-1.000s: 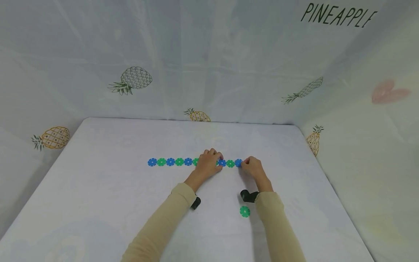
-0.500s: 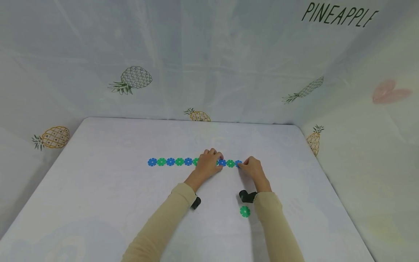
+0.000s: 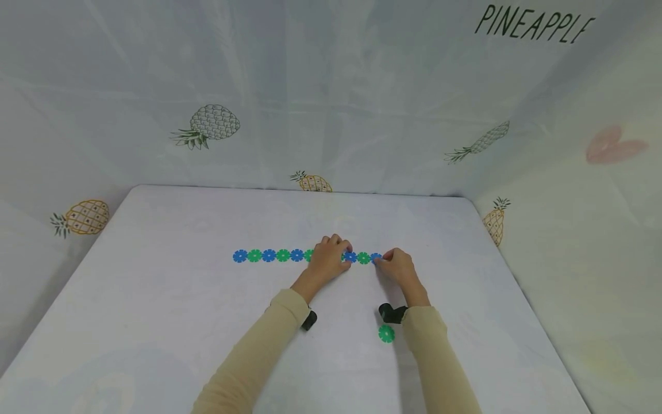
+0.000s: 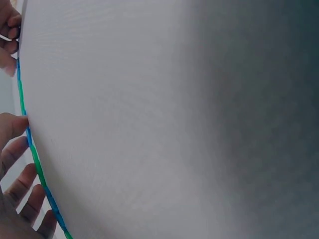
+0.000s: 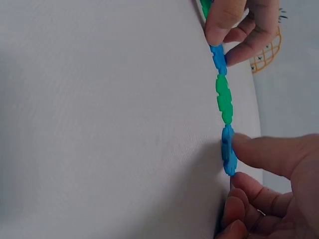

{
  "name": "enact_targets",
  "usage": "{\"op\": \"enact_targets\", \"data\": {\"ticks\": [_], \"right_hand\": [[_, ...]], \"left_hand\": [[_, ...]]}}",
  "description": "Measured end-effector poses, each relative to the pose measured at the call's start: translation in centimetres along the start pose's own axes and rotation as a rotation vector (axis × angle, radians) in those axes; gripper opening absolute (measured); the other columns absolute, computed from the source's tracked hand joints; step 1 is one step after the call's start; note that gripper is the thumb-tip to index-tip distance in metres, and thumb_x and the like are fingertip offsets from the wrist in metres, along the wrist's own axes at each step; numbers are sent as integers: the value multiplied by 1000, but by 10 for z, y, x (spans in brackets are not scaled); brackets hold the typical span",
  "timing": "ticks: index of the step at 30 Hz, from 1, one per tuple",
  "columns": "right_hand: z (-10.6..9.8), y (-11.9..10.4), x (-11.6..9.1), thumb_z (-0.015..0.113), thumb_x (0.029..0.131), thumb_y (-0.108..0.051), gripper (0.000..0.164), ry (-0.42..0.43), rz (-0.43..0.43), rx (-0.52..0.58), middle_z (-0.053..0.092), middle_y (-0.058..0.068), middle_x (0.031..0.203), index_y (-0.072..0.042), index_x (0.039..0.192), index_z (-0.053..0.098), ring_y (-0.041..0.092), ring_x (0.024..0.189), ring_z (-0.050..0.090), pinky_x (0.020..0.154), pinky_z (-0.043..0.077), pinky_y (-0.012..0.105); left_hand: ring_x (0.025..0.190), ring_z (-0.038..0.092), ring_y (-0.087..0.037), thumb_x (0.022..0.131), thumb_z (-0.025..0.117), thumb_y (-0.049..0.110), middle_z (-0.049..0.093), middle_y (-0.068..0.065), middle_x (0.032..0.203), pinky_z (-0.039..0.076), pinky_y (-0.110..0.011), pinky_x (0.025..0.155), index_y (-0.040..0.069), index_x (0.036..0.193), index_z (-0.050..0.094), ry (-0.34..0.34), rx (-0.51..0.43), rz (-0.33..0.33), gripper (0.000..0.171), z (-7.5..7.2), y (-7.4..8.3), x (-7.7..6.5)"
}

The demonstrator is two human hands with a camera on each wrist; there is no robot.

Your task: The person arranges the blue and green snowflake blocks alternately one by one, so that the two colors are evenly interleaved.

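Note:
A straight row of notched plastic interlocking discs (image 3: 269, 256), blue and green in turn, lies across the white table. My left hand (image 3: 326, 260) spans its right half, covering some discs; its thumb and a finger pinch a blue disc (image 5: 218, 59) in the right wrist view. At the row's right end, my right hand (image 3: 399, 267) pinches the last blue disc (image 5: 228, 149), with the thumb on its face. Between the hands a green disc (image 5: 225, 98) shows uncovered, lined up with both blue neighbours. The left wrist view catches the row edge-on beside the left fingers (image 4: 30, 204).
One loose green disc (image 3: 386, 333) lies flat on the table (image 3: 155, 322), close to the right sleeve. Black wrist cameras (image 3: 393, 313) sit under both cuffs. A pineapple-print cloth (image 3: 362, 115) hangs behind and at the sides.
My right thumb and finger have slid slightly left, further over the end blue disc. The left hand, the row and the loose green disc stay in place.

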State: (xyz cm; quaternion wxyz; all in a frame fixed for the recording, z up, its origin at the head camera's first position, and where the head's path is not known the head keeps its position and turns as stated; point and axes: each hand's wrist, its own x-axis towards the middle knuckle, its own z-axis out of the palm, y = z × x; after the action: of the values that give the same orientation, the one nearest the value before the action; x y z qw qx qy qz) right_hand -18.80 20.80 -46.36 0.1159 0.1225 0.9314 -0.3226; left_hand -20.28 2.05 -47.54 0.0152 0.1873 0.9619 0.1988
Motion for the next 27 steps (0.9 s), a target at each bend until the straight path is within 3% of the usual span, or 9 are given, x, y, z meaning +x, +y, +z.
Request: {"op": "enact_targets", "data": {"ticks": [6,27], "right_hand": [[-1,4,1,65,84,-23,35,-12,-42,9,55,16,99,0,109,52,26,89,50,80,45,39],[-1,8,3,67,84,-24,38,-25,-40,30,54,14,96,-2,109,51,25,87,49,75,44,35]], "left_hand": [[110,48,-26,85,67,30,54,-6,114,41,-40,96,19,112,61,-4,-9,-9,30,0,0,0],[110,47,-26,85,67,31,53,-5,114,41,-41,95,19,111,60,-3,-10,-13,30,2,0,2]]}}
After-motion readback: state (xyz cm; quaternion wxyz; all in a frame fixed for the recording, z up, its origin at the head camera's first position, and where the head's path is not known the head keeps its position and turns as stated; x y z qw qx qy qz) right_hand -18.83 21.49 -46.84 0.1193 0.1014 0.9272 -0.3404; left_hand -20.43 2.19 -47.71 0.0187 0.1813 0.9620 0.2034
